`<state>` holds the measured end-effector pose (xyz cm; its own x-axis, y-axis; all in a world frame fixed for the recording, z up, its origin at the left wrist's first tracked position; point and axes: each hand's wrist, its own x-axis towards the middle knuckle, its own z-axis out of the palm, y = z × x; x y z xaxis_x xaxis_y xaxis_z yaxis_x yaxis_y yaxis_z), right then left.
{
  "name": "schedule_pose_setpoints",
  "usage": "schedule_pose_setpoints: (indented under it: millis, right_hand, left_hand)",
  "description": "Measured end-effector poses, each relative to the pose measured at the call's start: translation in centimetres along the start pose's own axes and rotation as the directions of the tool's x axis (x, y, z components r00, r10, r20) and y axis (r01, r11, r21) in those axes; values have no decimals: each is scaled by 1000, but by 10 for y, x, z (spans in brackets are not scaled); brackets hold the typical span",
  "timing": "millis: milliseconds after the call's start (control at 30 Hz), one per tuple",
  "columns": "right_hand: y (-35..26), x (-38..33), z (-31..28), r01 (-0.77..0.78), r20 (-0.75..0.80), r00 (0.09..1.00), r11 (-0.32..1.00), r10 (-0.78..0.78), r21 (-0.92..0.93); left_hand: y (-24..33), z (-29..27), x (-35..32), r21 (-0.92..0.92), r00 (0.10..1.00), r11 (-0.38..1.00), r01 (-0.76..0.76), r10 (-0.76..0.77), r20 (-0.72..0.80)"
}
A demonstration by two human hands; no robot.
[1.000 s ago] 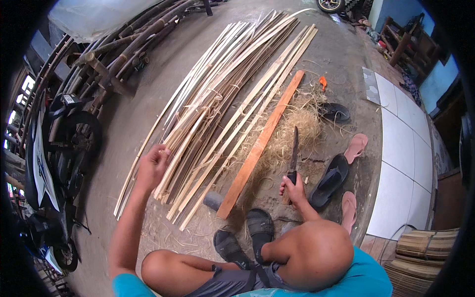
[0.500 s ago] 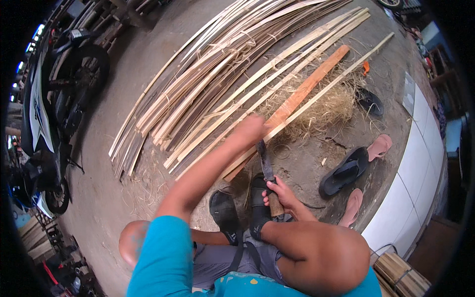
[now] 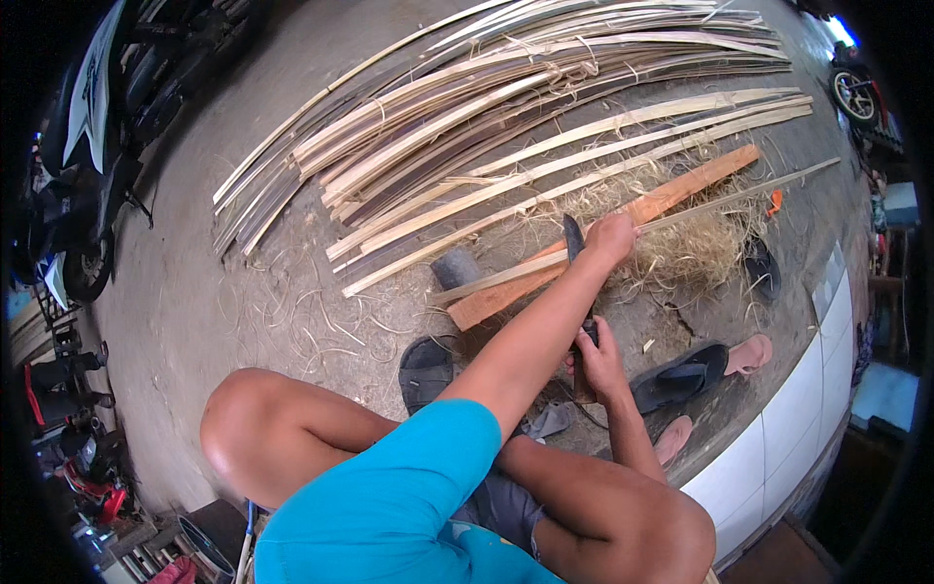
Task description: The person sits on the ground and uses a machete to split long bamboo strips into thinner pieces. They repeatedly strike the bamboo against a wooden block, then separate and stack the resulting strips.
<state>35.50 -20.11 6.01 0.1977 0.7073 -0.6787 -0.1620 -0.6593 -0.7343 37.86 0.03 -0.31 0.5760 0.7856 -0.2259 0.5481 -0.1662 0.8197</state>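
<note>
Dark grey knife: right grip wrapped round it. Left grip closed on pale strip, which crosses over the orange board; knife overlaps strip, contact unclear. Beyond: loose strips, then tied bundle, on floor.

The grey-brown floor carries a long tied bundle of thin strips; beside it lie several loose pale strips; nearer the person sits a grey cylinder. Fine shavings heap toward the right; black flip-flops and pink flip-flops lie near them.
</note>
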Motion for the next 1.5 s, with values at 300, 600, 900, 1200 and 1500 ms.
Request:
schedule_pose_setpoints:
  millis: [300, 600, 900, 1200, 1500]
  right_hand:
    - [18, -12, 8, -117, 96, 987, 988, 127, -104]
    - [20, -7, 27, -48, 259, 957, 953, 129, -299]
    - [9, 0, 31, 135, 188, 978, 968, -95, -213]
    - [24, -5, 23, 166, 271, 961, 905, -59, -391]
    - [36, 12, -1, -119, 58, 991, 992, 121, -28]
  left_hand:
    - [3, -2, 7, -47, 993, 999, -26, 20, -120]
    - [13, 1, 14, -17, 993, 1000, -14, 11, -120]
    - [17, -11, 9, -40, 998, 998, -56, 55, -21]
    - [18, -7, 13, -43, 999, 999, 0, -2, -34]
    - [19, -16, 13, 41, 1000, 999, -19, 19, 5]
